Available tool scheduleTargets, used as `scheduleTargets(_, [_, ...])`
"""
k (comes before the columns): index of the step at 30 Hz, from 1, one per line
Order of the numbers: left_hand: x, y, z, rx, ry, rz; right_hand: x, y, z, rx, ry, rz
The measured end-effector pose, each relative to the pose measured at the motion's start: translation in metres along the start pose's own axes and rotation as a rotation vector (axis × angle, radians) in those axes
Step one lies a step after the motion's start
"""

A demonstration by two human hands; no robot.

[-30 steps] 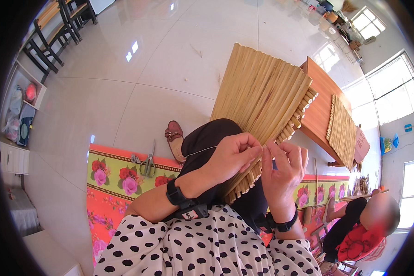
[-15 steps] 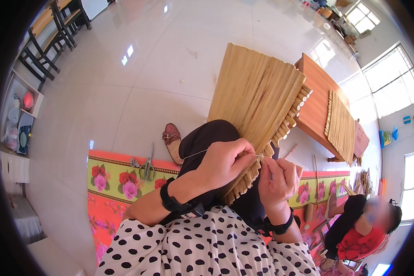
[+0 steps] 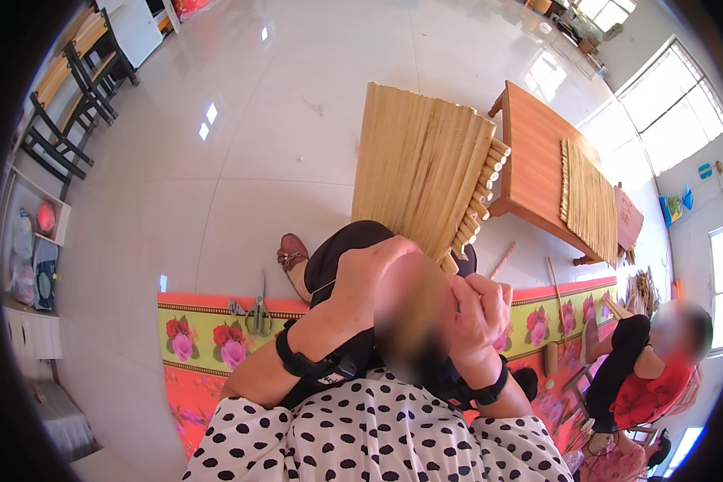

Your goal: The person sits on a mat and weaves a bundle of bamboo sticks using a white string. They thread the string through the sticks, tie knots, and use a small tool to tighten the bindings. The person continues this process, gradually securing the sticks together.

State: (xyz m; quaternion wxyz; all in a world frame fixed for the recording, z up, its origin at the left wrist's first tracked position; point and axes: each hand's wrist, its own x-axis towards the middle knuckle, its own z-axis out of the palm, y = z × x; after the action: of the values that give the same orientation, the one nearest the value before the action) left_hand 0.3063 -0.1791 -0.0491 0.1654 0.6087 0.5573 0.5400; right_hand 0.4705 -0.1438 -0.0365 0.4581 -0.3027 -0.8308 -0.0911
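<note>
A mat of straw-coloured reed sticks (image 3: 414,161) slopes from my lap toward the floor, its cut ends stepped along the right side. My left hand (image 3: 369,277) is closed at the mat's near end, a thin pale string (image 3: 323,287) trailing out of it to the left. Close by on the right, my right hand (image 3: 480,313) has its fingers curled in. A blurred patch hides the fingertips, the string between the hands and the nearest sticks. Scissors (image 3: 259,317) lie on the floral cloth to my left.
A low wooden table (image 3: 530,169) at the right bears another reed mat (image 3: 590,193). A co-worker in red (image 3: 659,386) sits at the lower right. Floral cloth (image 3: 201,377) lies under me, with a wooden mallet (image 3: 551,359) on it. Chairs (image 3: 76,112) stand far left.
The view has shifted, so the mat and table sit further left. Both hands stay closed at the mat's near end; the string seen between them before is now hidden by blur.
</note>
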Motion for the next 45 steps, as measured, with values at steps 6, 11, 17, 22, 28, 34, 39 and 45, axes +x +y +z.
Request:
scheduleTargets(6, [0.0,-0.008,0.002,-0.007,-0.008,0.002,0.001,-0.001,0.002,0.026,0.02,0.021])
scheduleTargets(11, [0.004,-0.002,-0.001,0.013,-0.03,-0.013,0.002,0.001,0.003,0.026,0.028,0.031])
scheduleTargets(17, [-0.003,-0.006,-0.001,-0.001,-0.042,-0.001,0.0,0.0,0.001,0.03,0.022,0.043])
scheduleTargets(22, [-0.003,-0.005,-0.015,0.031,-0.106,-0.001,0.0,0.001,0.002,0.045,0.034,0.053])
scheduleTargets(28, [-0.008,-0.002,-0.038,0.106,-0.143,-0.042,-0.001,0.003,0.003,0.049,0.056,0.053])
scheduleTargets(34, [-0.011,0.004,-0.051,0.137,-0.136,-0.01,-0.002,0.001,0.004,0.055,0.055,0.063])
scheduleTargets(39, [-0.016,0.006,-0.057,0.101,-0.106,0.018,-0.001,-0.001,0.003,0.058,0.034,0.057])
scheduleTargets(45, [-0.02,0.007,-0.062,0.074,-0.102,0.008,0.0,-0.002,0.002,0.05,0.018,0.049])
